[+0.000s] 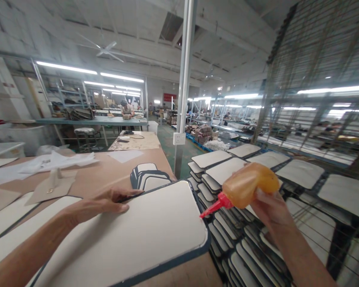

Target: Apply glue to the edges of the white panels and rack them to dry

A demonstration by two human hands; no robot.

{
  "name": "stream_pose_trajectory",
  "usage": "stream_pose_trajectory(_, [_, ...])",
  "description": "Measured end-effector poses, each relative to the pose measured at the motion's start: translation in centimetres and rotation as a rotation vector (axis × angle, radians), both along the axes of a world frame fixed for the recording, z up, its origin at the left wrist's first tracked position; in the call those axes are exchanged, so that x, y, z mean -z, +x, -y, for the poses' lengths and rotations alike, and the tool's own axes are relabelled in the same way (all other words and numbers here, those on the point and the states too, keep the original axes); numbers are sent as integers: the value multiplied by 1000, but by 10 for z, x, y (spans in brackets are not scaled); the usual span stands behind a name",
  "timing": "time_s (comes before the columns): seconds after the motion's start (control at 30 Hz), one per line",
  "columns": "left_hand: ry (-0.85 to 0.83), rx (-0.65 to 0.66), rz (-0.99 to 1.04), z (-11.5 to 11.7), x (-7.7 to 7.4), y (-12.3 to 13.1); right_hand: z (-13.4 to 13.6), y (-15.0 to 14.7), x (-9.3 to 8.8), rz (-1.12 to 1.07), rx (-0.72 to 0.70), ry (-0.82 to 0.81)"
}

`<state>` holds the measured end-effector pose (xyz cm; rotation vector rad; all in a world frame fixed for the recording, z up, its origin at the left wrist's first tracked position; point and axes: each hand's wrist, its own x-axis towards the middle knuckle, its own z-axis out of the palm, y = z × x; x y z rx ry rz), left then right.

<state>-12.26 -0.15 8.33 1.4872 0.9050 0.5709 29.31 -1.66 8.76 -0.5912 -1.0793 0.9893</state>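
Observation:
My left hand [107, 205] grips the far edge of a large cream panel [143, 231] with a dark blue border, thumb on its face and fingers at the rim. The panel is tilted above the brown-topped table. In my right hand [267, 203] is an amber squeeze bottle [248, 185] with a red nozzle, the fingers wrapped round its body. The nozzle tip points down-left at the panel's right edge, close to the border; whether it touches I cannot tell. A pale line, perhaps glue, runs along that edge near the rounded corner.
Several smaller dark-edged pieces [151, 177] lie stacked on the table [113, 163]. White sheets [48, 161] and a beige flap piece [52, 187] are at left. Stacked panels [300, 173] fill the right side beside a wire grid. A post [184, 79] with a socket stands ahead; a person works farther back.

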Motion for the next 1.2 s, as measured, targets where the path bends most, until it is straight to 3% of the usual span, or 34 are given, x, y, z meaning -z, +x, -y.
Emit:
stream_pose_trajectory(0.13, [-51,20,1,0,-2,-3,6,1,-4,21,11,25])
stream_pose_trajectory(0.4, [-74,-136,69,7,-5,4,19,6,-1,23,113,-34])
stream_pose_trajectory(0.57, [-71,-119,65,7,-6,9,17,6,-1,-39,236,-6])
stream_pose_trajectory(0.7, [-59,-125,69,9,-6,15,16,13,7,-52,228,-9])
stream_pose_trajectory(0.83, [-78,-118,109,7,0,15,19,19,16,-39,222,-23])
stream_pose_trajectory(1.0, [-93,-132,117,4,9,13,28,11,17,-111,385,-5])
stream_pose_trajectory(1.2, [-91,-159,182,0,28,20,41,3,29,-120,477,0])
